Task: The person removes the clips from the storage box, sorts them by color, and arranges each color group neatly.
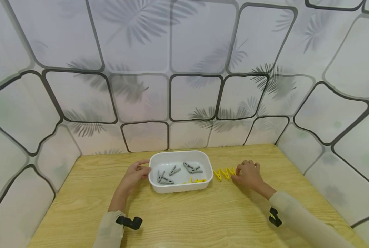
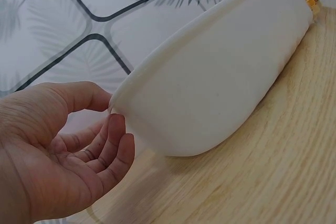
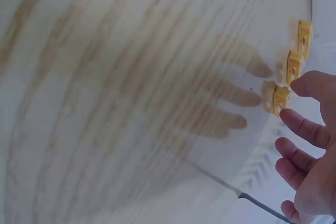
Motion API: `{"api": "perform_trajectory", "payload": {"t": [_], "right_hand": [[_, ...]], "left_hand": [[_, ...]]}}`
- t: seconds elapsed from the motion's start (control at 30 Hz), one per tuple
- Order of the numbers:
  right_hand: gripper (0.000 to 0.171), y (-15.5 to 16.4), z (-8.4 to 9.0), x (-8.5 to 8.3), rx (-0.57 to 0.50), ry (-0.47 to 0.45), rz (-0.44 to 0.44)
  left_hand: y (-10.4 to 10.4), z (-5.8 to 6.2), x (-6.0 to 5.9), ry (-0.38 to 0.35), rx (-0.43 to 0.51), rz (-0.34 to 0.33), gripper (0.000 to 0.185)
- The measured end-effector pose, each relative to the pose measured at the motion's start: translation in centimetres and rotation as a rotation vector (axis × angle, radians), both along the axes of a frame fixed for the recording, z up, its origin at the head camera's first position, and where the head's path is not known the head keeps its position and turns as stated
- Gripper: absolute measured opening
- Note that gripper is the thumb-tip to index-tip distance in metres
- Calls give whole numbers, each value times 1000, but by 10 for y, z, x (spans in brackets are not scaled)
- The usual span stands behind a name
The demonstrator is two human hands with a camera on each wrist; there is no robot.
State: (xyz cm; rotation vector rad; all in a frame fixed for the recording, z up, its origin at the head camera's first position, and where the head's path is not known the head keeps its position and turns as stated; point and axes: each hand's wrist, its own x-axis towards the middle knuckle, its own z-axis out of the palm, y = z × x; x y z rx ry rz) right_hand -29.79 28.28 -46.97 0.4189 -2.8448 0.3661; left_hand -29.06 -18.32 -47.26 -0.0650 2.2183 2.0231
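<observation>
A white plastic basin (image 1: 180, 187) stands on the table with several grey clothespins (image 1: 174, 171) and some yellow clothespins (image 1: 200, 180) inside. At its left end, my left hand (image 1: 137, 174) grips the rim between thumb and finger; the left wrist view shows this hand (image 2: 73, 145) against the basin's outer wall (image 2: 210, 77). Three yellow clothespins (image 1: 225, 174) stand in a row just right of the basin. My right hand (image 1: 249, 175) pinches the rightmost one (image 3: 280, 100) between thumb and index finger, the other fingers loosely bent.
A wood-grain table (image 1: 184, 220) carries everything. Behind it and at both sides hang patterned cloth walls (image 1: 190, 96) with dark outlines and leaf prints. Black wrist mounts (image 1: 130, 222) sit on both sleeves.
</observation>
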Motion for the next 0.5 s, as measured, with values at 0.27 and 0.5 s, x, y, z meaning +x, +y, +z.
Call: {"api": "perform_trajectory", "payload": {"t": [0.27, 0.5], "right_hand": [[18, -7, 17, -7, -31, 45, 45], [16, -35, 42, -24, -51, 90, 155]], "left_hand": [[1, 1, 1, 0, -7, -5, 49], [3, 3, 2, -4, 9, 2, 50]]}}
